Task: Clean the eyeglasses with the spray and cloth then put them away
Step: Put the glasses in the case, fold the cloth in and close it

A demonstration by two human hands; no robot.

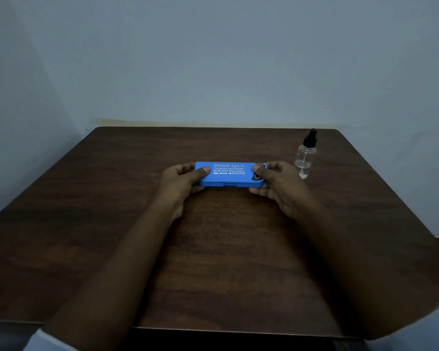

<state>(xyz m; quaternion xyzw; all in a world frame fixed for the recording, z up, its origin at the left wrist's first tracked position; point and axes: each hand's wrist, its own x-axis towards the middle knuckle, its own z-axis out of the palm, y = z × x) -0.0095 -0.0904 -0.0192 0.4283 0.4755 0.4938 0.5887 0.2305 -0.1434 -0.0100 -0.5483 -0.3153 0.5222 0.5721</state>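
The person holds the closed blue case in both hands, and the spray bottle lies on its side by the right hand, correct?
Not quite. The head view shows the spray bottle standing upright on the table, not lying on its side. The rest holds: the left hand and right hand both grip the closed blue case.

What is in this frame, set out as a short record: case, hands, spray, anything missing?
case: blue case, closed, white print on lid, mid-table
left: left hand grips the case's left end, thumb on top
right: right hand grips its right end, thumb on top
spray: spray bottle, clear, black nozzle, upright, right of the case, untouched
surface: wooden table
not visible: eyeglasses, cloth
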